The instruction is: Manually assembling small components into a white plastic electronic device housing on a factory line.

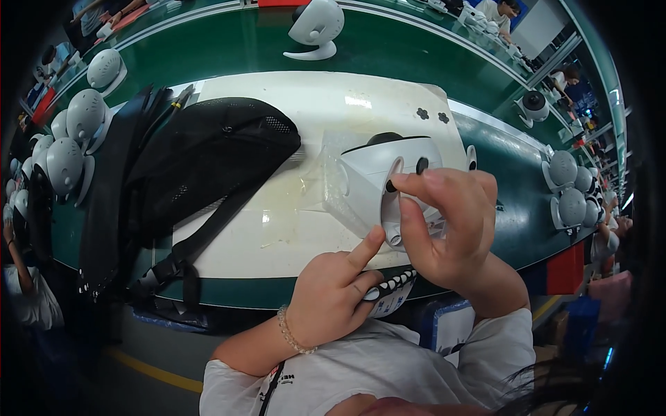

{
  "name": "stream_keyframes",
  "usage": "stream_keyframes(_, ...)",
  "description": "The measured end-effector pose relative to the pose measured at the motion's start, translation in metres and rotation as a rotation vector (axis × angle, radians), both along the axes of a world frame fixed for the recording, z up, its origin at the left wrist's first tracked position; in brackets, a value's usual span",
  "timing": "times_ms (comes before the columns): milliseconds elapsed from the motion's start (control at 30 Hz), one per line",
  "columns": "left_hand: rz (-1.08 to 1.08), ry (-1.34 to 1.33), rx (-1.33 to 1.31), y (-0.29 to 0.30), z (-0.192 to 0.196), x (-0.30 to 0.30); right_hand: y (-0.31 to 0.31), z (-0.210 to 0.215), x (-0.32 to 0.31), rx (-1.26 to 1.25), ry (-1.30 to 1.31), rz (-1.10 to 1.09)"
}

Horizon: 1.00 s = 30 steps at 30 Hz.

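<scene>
A white plastic device (357, 177) with a rounded black part lies on its side on the pale work mat, over a clear plastic sheet (333, 149). My right hand (454, 225) is at its near right side, thumb and forefinger closed around a small black round pad (390, 186) at an oval recess. Another black oval pad (422, 166) sits on the device's other end. My left hand (336, 295) stretches its forefinger to the device's lower edge. Its other fingers are closed on a sheet of black round pads (397, 286), partly hidden by the hand.
A black mesh bag (215, 156) with straps covers the mat's left part, beside pliers (182, 97). Two black flower-shaped pieces (422, 113) lie at the mat's far right. Similar white devices (317, 24) stand ahead and on both sides of the green table (416, 59). Other people work farther off.
</scene>
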<state>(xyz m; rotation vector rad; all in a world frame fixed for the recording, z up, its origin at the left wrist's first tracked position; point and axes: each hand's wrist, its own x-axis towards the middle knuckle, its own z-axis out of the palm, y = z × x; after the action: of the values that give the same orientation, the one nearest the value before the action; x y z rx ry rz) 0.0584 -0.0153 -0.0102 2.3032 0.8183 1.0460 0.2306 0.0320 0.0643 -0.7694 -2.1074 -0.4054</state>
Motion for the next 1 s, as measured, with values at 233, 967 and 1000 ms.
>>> stream_keyframes(233, 0.014, -0.101, 0.029, 0.003, 0.0, 0.003, -0.018, 0.014, 0.006, -0.132, -0.261, -0.113)
stream_keyframes(967, 0.052, -0.116, 0.015, 0.0, -0.003, 0.007, -0.052, -0.031, 0.006, -0.248, 0.021, -0.257)
stream_keyframes(1000, 0.05, -0.116, 0.013, 0.0, -0.003, 0.007, -0.057, -0.031, 0.006, -0.229, -0.045, -0.305)
